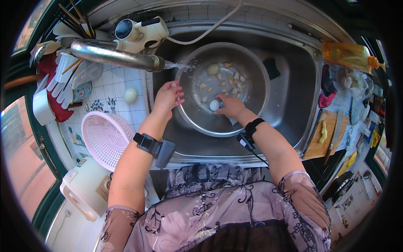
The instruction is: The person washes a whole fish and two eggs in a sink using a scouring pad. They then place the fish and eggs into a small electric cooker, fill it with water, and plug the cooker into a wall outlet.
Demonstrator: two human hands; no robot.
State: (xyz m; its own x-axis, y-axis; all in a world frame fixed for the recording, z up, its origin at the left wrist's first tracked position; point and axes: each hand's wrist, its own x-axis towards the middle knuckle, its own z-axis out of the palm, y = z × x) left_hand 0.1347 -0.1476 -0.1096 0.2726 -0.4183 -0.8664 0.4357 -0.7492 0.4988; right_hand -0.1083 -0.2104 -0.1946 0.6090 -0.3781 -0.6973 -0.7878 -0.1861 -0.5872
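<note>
A round metal basin (252,118) stands in the steel sink. In it lie several garlic cloves (234,82), a yellowish round onion-like item (213,69) and a whitish round item (214,105). My right hand (230,105) is inside the basin, thumb and fingers around the whitish item's right side; whether it grips it is unclear. My left hand (171,96) is at the basin's left rim, fingers apart, with nothing held. Water runs from the metal faucet (157,63) over the rim's upper left. Another pale round item (130,95) rests on the tiled counter, left of the sink.
A pink plastic colander (105,138) stands left of the sink. A dark green scouring pad (271,68) lies right of the basin. On the right, a wooden board (311,143) bears a ginger piece (323,132) and a knife (337,129). An orange bottle (346,56) lies behind.
</note>
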